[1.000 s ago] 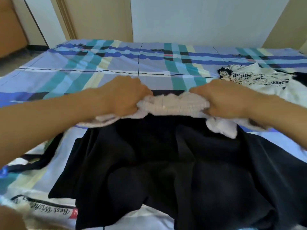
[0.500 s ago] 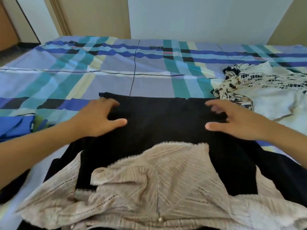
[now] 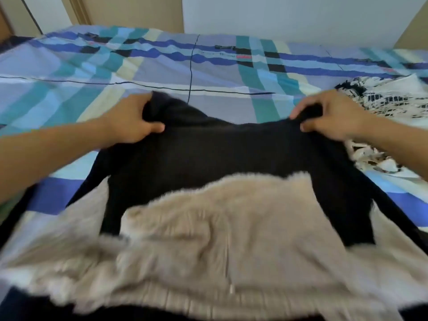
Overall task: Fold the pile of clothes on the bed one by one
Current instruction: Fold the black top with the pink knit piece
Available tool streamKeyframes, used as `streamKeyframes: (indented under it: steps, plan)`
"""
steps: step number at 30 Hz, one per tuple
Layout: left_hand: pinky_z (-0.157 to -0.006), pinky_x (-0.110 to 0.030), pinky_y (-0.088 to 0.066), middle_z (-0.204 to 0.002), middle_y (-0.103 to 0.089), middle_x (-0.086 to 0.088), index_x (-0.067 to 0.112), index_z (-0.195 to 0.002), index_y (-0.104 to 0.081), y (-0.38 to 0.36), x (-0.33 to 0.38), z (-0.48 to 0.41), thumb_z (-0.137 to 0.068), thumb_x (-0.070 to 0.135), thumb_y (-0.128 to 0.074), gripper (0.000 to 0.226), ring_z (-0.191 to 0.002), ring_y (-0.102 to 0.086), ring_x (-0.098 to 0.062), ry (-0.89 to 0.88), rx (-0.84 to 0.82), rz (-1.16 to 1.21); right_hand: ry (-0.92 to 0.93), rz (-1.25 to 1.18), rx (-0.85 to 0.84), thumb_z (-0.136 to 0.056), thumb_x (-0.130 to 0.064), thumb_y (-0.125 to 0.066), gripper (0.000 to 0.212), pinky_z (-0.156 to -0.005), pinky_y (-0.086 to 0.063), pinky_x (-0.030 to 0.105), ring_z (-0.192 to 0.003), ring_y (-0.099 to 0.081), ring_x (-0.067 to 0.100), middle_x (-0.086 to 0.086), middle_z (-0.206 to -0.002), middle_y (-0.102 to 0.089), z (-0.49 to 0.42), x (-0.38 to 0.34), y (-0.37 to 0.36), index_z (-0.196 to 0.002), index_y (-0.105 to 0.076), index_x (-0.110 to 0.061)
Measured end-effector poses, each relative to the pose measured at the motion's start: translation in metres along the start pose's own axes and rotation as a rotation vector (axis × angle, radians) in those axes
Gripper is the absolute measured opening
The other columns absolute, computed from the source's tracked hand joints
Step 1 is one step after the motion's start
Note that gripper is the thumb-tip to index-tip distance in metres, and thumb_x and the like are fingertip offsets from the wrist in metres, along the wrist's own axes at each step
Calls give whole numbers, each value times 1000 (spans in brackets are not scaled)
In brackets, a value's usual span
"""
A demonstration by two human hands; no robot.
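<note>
The black garment point(image 3: 208, 154) is matt cloth, dense and faintly ribbed, with no sheen. The beige top point(image 3: 231, 239) is a lighter cloth with a rough, lacy-looking surface and a ribbed band along its near edge; blur hides the finer weave. The sheet point(image 3: 139, 72) is smooth, flat woven cloth, matt, printed in checks. The white garment point(image 3: 393, 98) is cloth with openwork and dark print. The wall point(image 3: 278, 12) looks smooth and matt.

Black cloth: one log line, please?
left grip: holds black cloth edge | right grip: holds edge | beige fabric: on top
</note>
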State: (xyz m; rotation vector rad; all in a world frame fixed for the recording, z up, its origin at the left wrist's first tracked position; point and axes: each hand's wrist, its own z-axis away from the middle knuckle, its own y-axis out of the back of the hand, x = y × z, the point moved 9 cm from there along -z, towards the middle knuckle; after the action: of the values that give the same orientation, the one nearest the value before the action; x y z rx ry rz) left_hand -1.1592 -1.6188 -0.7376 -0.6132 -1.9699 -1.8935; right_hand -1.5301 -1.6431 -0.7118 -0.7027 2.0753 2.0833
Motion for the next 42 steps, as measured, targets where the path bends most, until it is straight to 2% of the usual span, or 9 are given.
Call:
streamKeyframes:
  steps: [10,14,17,19,22,27,31,35,42]
  plan:
    - [-111,-51,-36,-152,-34,-28,11,-158,0,3,-35,-91,-86,22,-76,106,-135,-39,-47,315,31,-161,-439,-16,-68,-85,-28,-79,111,-89,-53,48,-115,-53,44,21,-157,-28,-65,51,-10,-159,3,-16]
    - [-113,-61,-26,-158,-20,-28,14,-158,1,1,-45,-46,-86,49,-72,108,-143,-22,-49,352,111,-268,-472,-15,-87,-88,-56,-65,97,-106,-35,40,-139,-38,37,17,-158,-32,-24,66,-25,-157,-16,-8]
    - [-107,-54,-35,-142,-41,-19,12,-149,-31,11,12,12,-82,58,-60,86,-131,-36,-39,-101,283,-145,-272,-10,98,-82,-64,-63,91,-101,-39,40,-129,-47,36,19,-146,-43,9,46,-19,-151,-32,-12]
    - [-105,-46,-40,-133,-49,-5,17,-139,-44,1,45,60,-78,64,-56,78,-123,-45,-26,-353,162,-31,-88,-159,232,-80,-62,-66,79,-99,-39,30,-124,-50,24,10,-136,-48,40,23,-8,-143,-43,-19]
    - [-111,-43,-35,-143,-38,6,31,-148,-34,-45,55,112,-72,72,-56,89,-133,-36,-17,-505,-179,-286,64,-240,-136,-70,-69,-74,90,-108,-30,19,-131,-38,3,-11,-142,-37,90,-2,-43,-146,-36,-39]
    - [-115,-49,-31,-151,-29,-2,31,-152,-20,-45,63,137,-80,54,-60,86,-140,-30,-27,-473,-124,-380,73,89,-181,-63,-90,-53,120,-123,-15,49,-150,-16,18,-14,-163,-8,140,-2,-59,-158,-2,-37]
    - [-97,-46,-45,-126,-50,-4,22,-129,-49,0,64,175,-81,56,-51,59,-114,-50,-27,-399,67,-277,251,-171,-159,-73,-73,-68,96,-118,-28,32,-142,-27,-3,-18,-153,-23,212,-58,-34,-153,-26,-38]
    - [-103,-46,-42,-133,-47,-15,16,-136,-48,10,-26,199,-86,42,-68,60,-120,-49,-36,116,-140,-410,293,103,-457,-68,-75,-70,102,-114,-24,21,-134,-22,-11,-30,-152,-11,289,-62,-78,-151,-17,-50]
    - [-74,-26,-54,-106,-63,-4,33,-113,-58,11,-41,262,-85,-5,-68,49,-86,-67,-10,180,-279,113,231,351,-99,-72,-33,-79,83,-102,-45,43,-123,-52,21,-4,-143,-42,283,-36,-62,-145,-41,-30]
